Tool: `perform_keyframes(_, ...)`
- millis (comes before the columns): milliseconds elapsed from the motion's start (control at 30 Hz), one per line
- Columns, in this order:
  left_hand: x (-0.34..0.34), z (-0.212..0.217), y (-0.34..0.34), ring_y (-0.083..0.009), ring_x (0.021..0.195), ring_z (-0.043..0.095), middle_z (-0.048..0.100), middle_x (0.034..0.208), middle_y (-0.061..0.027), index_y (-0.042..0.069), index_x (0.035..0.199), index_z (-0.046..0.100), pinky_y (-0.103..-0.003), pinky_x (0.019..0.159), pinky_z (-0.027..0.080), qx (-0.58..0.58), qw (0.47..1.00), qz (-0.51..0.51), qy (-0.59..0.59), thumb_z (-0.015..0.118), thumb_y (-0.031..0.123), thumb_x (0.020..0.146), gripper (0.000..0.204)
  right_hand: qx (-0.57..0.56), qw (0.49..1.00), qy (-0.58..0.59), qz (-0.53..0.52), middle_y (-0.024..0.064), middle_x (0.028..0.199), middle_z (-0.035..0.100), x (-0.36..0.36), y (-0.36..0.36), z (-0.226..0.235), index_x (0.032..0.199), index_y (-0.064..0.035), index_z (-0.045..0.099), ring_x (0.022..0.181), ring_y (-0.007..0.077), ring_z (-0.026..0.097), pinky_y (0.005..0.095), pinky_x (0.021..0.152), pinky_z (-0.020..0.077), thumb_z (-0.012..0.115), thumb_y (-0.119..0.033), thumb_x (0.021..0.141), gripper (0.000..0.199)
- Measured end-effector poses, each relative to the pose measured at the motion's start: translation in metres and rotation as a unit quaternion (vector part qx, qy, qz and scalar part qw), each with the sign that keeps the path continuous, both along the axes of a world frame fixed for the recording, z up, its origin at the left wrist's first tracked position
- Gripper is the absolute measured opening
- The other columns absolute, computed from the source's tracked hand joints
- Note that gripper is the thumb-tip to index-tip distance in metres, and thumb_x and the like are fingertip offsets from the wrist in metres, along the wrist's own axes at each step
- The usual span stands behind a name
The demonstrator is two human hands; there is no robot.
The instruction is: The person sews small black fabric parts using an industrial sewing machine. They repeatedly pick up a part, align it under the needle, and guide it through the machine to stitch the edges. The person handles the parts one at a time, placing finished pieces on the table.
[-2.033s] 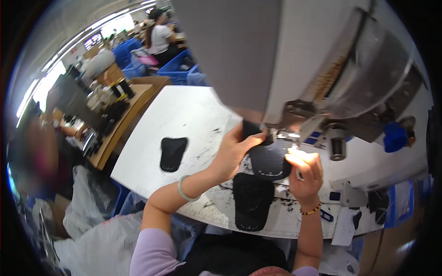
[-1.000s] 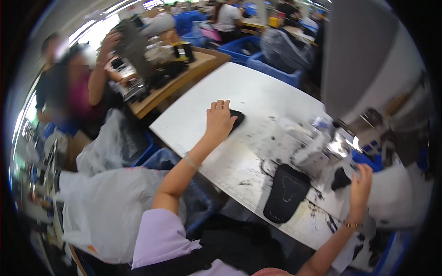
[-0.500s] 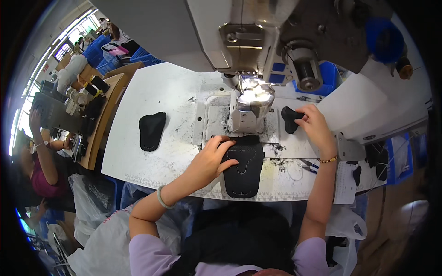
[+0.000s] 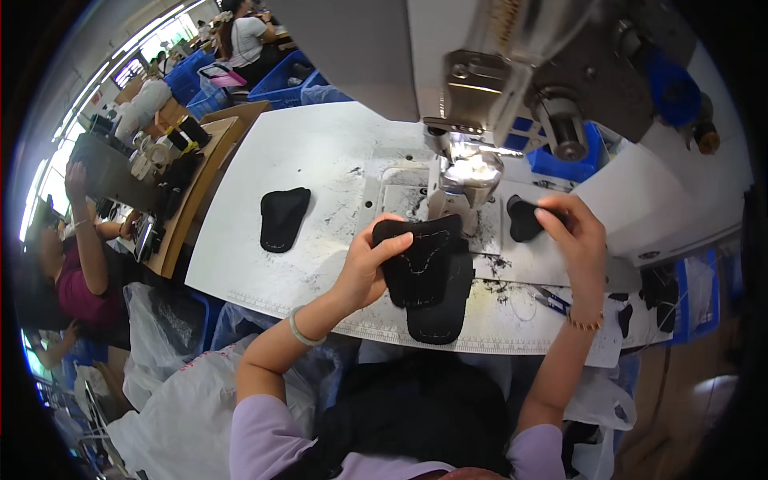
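Observation:
My left hand (image 4: 366, 262) grips a black fabric piece (image 4: 419, 276) by its left edge, thumb on top. White dashed stitching outlines a shape on this piece. Under it lies a second black piece (image 4: 450, 322), its rounded lower end showing near the table's front edge. To the right of the sewing machine's needle area (image 4: 468, 180), my right hand (image 4: 578, 236) pinches a small black shaped piece (image 4: 524, 224) between thumb and fingers. A separate black fabric piece (image 4: 283, 220) with a stitched lower end rests on the table's left part.
Dark lint dots the white sewing table (image 4: 232, 240). Blue-handled snips (image 4: 552, 300) lie below my right hand. A blue bin (image 4: 570, 152) stands behind the machine. At the far left another person (image 4: 84, 264) sits at a machine. Plastic bags (image 4: 188, 408) hang below the table.
My left hand has lifted the upper stitched piece, uncovering more of the piece beneath. My right hand still pinches the small piece, turned somewhat. The whole view has shifted a little.

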State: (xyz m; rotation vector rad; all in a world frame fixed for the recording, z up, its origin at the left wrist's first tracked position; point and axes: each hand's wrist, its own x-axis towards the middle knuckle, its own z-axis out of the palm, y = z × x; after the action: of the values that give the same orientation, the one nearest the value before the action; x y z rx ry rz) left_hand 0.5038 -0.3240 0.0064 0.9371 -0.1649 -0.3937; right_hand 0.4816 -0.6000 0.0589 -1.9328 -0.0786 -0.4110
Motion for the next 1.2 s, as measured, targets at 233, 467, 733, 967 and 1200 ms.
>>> perform_keyframes(233,-0.011,0.023,-0.025,-0.0154,0.090,0.061,0.059,0.101,-0.0078,0.005,0.105,0.048,-0.031,0.078,0.053,-0.083,0.995,-0.018,0.055,0.054,0.016,0.093,0.017,0.056,0.990,-0.062,0.115,0.0023,0.083,0.057,-0.026,0.079,-0.012,0.103,-0.0035,0.059,0.061,0.0043,0.050,0.0181,0.054,0.0420,0.070,0.002,0.077,0.028)
perform_keyframes(467,-0.017,0.023,-0.027,-0.0088,0.086,0.060,0.064,0.097,-0.0044,0.001,0.109,0.057,-0.024,0.073,0.050,0.091,0.988,-0.013,-0.121,0.059,0.020,0.092,0.026,0.126,0.987,-0.073,0.069,0.0030,0.079,0.054,-0.020,0.092,-0.021,0.105,-0.0029,0.047,0.062,0.0035,0.052,0.0176,0.054,0.0435,0.067,-0.001,0.082,0.031)
perform_keyframes(733,-0.012,0.015,-0.028,-0.0070,0.077,0.059,0.065,0.088,-0.0029,0.000,0.104,0.062,-0.022,0.065,0.049,0.145,0.979,0.016,-0.141,0.058,0.022,0.093,0.025,0.210,0.974,-0.057,0.056,0.0011,0.079,0.053,-0.013,0.100,-0.028,0.099,-0.0044,0.043,0.062,0.0021,0.051,0.0164,0.051,0.0413,0.067,-0.001,0.083,0.029)
perform_keyframes(967,-0.009,0.014,-0.025,-0.0062,0.078,0.058,0.065,0.089,-0.0024,0.000,0.106,0.062,-0.022,0.065,0.049,0.163,0.973,0.028,-0.161,0.059,0.023,0.093,0.027,0.247,0.964,-0.074,0.063,0.0004,0.079,0.051,-0.006,0.106,-0.031,0.097,-0.0042,0.042,0.063,0.0016,0.050,0.0156,0.052,0.0402,0.066,-0.001,0.083,0.028)
perform_keyframes(1200,-0.006,0.014,-0.023,-0.0057,0.078,0.058,0.065,0.089,-0.0016,0.000,0.105,0.062,-0.021,0.065,0.048,0.175,0.970,0.032,-0.165,0.060,0.023,0.092,0.026,0.252,0.964,-0.060,0.067,0.0008,0.080,0.051,-0.006,0.106,-0.029,0.098,-0.0041,0.042,0.061,0.0016,0.048,0.0153,0.051,0.0409,0.067,-0.003,0.083,0.029)
